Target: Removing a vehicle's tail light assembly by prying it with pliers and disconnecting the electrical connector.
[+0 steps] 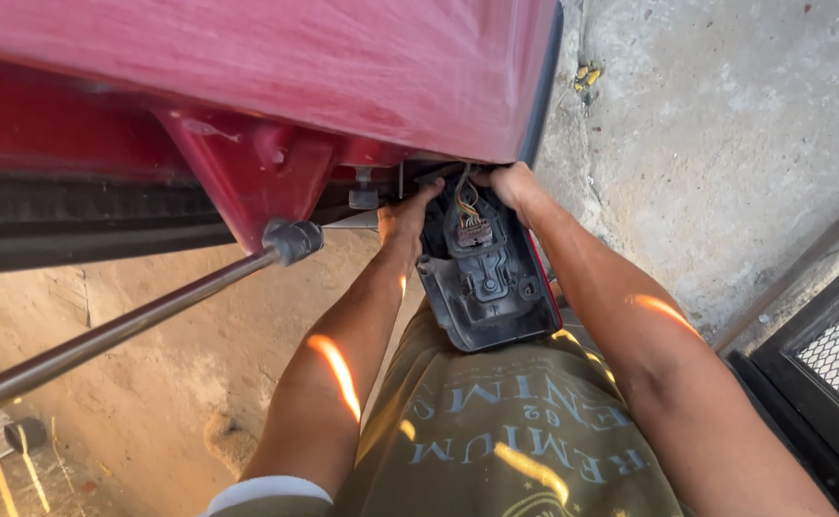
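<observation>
Gripping black lamp housing (pixel 486 278): left hand (pixel 402 218), right hand (pixel 510 184); wiring plug (pixel 473 232) apparently attached.

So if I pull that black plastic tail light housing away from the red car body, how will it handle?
The black plastic tail light housing looks rigid and probably light. Its wires likely tether it, so it may dangle.

Single head view; looks steeply down along own arms; close under raised red tailgate (pixel 247 67).

Fingertips of both hands (pixel 458 196) hidden behind the tail-light housing (pixel 486 278) and red panel (pixel 343 67).
</observation>
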